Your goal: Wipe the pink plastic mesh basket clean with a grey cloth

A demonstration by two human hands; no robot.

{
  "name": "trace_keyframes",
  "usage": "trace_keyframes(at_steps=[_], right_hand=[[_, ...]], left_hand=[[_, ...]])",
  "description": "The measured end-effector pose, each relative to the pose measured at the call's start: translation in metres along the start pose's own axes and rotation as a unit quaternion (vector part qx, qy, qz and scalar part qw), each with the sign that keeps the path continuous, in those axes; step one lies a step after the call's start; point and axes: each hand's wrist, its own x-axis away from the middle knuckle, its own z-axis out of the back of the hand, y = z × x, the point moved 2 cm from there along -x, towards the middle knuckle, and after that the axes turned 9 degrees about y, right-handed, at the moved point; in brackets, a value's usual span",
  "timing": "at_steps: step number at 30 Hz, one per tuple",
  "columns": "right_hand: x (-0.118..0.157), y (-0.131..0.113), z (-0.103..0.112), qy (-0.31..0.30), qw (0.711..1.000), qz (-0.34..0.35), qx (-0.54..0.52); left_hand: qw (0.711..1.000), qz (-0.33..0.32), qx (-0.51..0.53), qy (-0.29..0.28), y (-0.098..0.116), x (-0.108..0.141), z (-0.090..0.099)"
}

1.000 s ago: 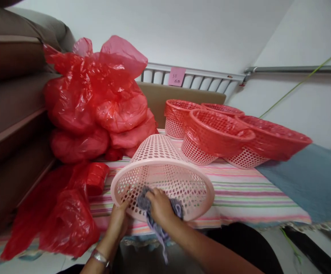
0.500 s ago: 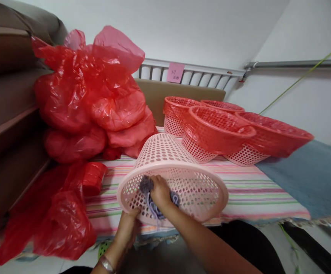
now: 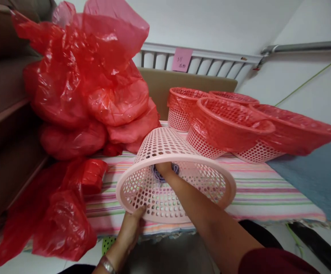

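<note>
A pale pink perforated plastic basket [image 3: 171, 146] lies on its side on a striped cloth, its wide mouth facing me. My left hand [image 3: 132, 224] grips the lower left of the rim, thumb inside and the other fingers hidden underneath. Deep inside the basket, my right hand [image 3: 165, 168] is closed on a bunched grey-purple cloth [image 3: 160, 176] against the inner wall. The basket's upper rim partly hides that hand and cloth.
Several baskets lined with red bags [image 3: 234, 121] stand at the back right. Full red plastic bags [image 3: 97, 91] are piled at the left. A red bag roll [image 3: 93, 177] and loose red plastic [image 3: 62, 224] lie in front of them. The striped cloth [image 3: 257, 190] covers the surface.
My right hand has pushed the cloth deeper into the basket. My left hand keeps its hold on the rim. The view has shifted slightly, leaning closer.
</note>
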Motion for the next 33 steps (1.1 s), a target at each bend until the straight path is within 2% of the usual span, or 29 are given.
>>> trace_keyframes(at_steps=[5, 8, 13, 16, 18, 21, 25, 29, 33], right_hand=[[0.037, -0.010, 0.017, -0.085, 0.995, 0.009, 0.046], [0.080, -0.019, 0.033, -0.113, 0.992, 0.027, 0.043], [0.154, -0.026, 0.060, -0.187, 0.978, 0.094, 0.017], [0.176, -0.025, 0.071, -0.211, 0.971, 0.113, 0.015], [0.182, -0.023, 0.074, -0.221, 0.968, 0.118, 0.019], [0.181, -0.025, 0.074, -0.232, 0.964, 0.123, 0.031], [0.157, -0.027, 0.063, -0.189, 0.976, 0.086, 0.061], [0.102, -0.022, 0.041, -0.105, 0.992, 0.021, 0.071], [0.042, -0.009, 0.019, -0.031, 0.999, -0.013, 0.016]], left_hand=[[1.000, -0.005, 0.011, 0.003, -0.003, -0.005, 0.002], [1.000, -0.023, 0.004, -0.012, -0.003, -0.007, 0.002], [0.997, -0.051, 0.025, -0.043, -0.004, -0.002, -0.003], [0.997, -0.035, 0.027, -0.062, 0.002, 0.004, -0.008], [0.996, -0.077, 0.003, -0.050, 0.014, 0.005, -0.008], [0.985, -0.167, -0.047, -0.009, 0.035, -0.001, -0.002], [0.985, -0.163, -0.057, -0.019, 0.043, -0.016, 0.007], [0.981, -0.179, -0.069, -0.016, 0.037, -0.021, 0.011], [0.982, -0.175, -0.068, -0.003, 0.033, -0.016, 0.011]])
